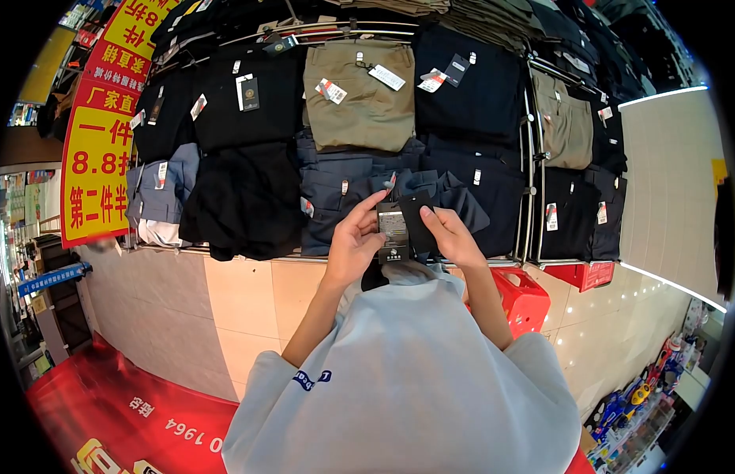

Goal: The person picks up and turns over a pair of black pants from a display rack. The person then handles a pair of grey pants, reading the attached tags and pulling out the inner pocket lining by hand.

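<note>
In front of my chest I hold two black hang tags at the shelf's front edge. My left hand (356,238) is closed on a black hang tag with pale printing (393,231), its thumb against the tag's left side and its index finger pointing up. Pinched in my right hand (456,237) is a plain black hang tag (416,223), thumb on its face. The two tags overlap slightly. Just behind them lie rumpled dark blue-grey trousers (454,197). Whether the tags are attached to these trousers is hidden by my hands.
Folded khaki trousers (360,107) and black trousers (253,114) with tags fill the metal rack (528,182). A yellow-and-red sign (101,150) stands at left. A red plastic stool (525,296) is below the rack at right. A red banner (138,419) lies at lower left.
</note>
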